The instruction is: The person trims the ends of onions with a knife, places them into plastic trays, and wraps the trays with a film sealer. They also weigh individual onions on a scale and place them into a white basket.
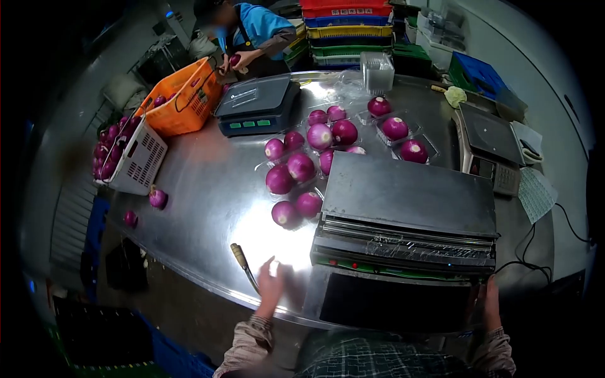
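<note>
My left hand [271, 286] is over the front edge of the steel table, fingers apart and holding nothing. Just left of it lies a knife [239, 254] with a wooden handle and a narrow blade. My right hand [492, 302] rests against the right side of the film wrapping machine [409, 189], its fingers stretched upward and partly hidden. Clear film clings to the machine's rollers, above a black plate [397, 305]. Beyond and left of the machine, peeled red onions [301, 167] sit in clear plastic trays [309, 195], mostly in pairs.
A digital scale [255, 104] stands at the back, another scale [490, 135] at the right. At left are an orange basket [183, 104] and a white basket [145, 157] with onions. A co-worker [261, 31] holds an onion. Cables [532, 252] trail at right.
</note>
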A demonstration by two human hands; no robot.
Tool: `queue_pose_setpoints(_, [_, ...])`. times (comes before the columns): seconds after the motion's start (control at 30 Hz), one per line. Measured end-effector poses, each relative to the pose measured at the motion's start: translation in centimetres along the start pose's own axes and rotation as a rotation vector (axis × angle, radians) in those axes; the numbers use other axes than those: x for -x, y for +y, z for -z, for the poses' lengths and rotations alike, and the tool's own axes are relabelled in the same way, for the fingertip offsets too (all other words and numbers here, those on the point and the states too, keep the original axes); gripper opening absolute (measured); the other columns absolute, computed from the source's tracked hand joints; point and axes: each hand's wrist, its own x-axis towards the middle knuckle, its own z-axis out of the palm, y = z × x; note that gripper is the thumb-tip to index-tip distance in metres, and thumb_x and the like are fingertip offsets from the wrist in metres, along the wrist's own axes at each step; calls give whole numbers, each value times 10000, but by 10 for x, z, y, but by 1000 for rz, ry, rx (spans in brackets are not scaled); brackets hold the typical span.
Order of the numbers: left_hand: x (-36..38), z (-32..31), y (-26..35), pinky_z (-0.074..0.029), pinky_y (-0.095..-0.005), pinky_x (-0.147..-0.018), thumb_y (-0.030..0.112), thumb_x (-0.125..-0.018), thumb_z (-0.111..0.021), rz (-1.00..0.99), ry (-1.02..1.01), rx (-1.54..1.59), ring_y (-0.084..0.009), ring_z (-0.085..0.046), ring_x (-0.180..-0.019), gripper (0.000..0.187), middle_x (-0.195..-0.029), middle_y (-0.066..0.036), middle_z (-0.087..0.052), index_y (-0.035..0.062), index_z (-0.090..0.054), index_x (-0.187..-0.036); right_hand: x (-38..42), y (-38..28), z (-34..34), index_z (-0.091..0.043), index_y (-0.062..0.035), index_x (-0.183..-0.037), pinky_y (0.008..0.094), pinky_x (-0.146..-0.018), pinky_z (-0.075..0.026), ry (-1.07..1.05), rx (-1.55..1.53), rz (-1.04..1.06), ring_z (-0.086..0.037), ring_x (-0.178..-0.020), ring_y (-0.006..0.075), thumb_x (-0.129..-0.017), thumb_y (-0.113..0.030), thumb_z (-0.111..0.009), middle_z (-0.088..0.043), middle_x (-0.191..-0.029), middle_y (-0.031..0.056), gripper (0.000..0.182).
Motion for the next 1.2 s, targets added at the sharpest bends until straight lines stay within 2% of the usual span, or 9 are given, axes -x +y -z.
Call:
queue_pose_setpoints(0.13, [-61, 46, -90, -432, -477, -970, 196, -863, -623, -179, 334, -595, -421, -528, -1146, 376, -1279, -287, -530, 119, -621, -1231, 3, 1, -6, -357, -164, -642, 263, -486, -225, 34, -91, -46, -298, -524, 54, -1000, -578, -383, -333, -575, -64, 548])
queue_pose_setpoints(0.33, [-44, 54, -110, -511, -485, -673, 242, -871, -616, -27, 97, -680, -391, -630, -769, 162, -892, -205, -623, 114, -649, -963, 17, -26, -16, -340, -159, -635, 291, -506, -226, 74, -55, -137, -293, -531, 69, -999, -556, -404, -316, -581, -62, 542])
queue_pose_setpoints(0.4, [-31, 61, -104, -515, -486, -665, 256, -866, -618, -59, 29, -720, -395, -636, -723, 170, -840, -202, -633, 100, -655, -920, 2, 2, -1, -496, -110, -725, 285, -549, -299, 281, 31, -23, -379, -595, 92, -1008, -525, -405, -413, -653, -41, 511])
queue_pose_setpoints(0.47, [-24, 67, -101, -525, -461, -654, 328, -843, -650, -29, -127, -801, -378, -657, -718, 243, -772, -183, -669, 91, -695, -866, -26, 45, 31, -638, -17, -1142, 291, -756, -445, 568, 272, 267, -572, -874, 153, -1028, -449, -404, -621, -953, 33, 504])
queue_pose_setpoints(0.53, [-28, 85, -67, -530, -446, -647, 365, -829, -667, -7, -410, -919, -366, -669, -727, 280, -762, -174, -686, 91, -719, -859, 28, -87, -2, -538, 23, -1306, 317, -942, -451, 454, 114, 393, -595, -1121, 189, -1046, -334, -390, -612, -1249, 127, 466])
queue_pose_setpoints(0.67, [-66, 97, 68, -484, -316, -569, 170, -772, -771, -379, -124, -184, -208, -616, -582, 274, -678, -98, -641, 36, -708, -1003, 118, -313, -103, -352, 42, -1424, 338, -895, -503, -86, 32, 914, -646, -986, 211, -882, -143, -631, -556, -1279, 214, 638])
queue_pose_setpoints(0.8, [-63, 141, 239, -508, -341, -741, 75, -740, -723, -1084, -42, 329, -188, -620, -778, 595, -1073, -163, -632, -61, -495, -1273, 210, -439, -143, -414, 24, -1340, 293, -665, -538, 100, 130, 680, -648, -779, 192, -907, -537, -595, -556, -1152, 159, 731])
queue_pose_setpoints(0.83, [-56, 157, 276, -522, -295, -669, 390, -893, -644, -1208, 25, 307, -180, -629, -768, 642, -1199, -181, -596, -33, -471, -1343, 205, -440, -145, -421, 22, -1337, 288, -663, -537, 48, 208, 856, -647, -778, 186, -905, -501, -595, -563, -1143, 155, 701])
queue_pose_setpoints(1.2, [-65, 177, 388, -522, -284, -650, 134, -815, -676, -1972, 353, 227, -197, -651, -765, 384, -1069, -167, -643, -22, -575, -1151, 122, -460, -135, -495, 9, -1311, 238, -644, -532, -65, 407, 1656, -634, -769, 124, -882, -105, -596, -634, -1043, 116, 455])
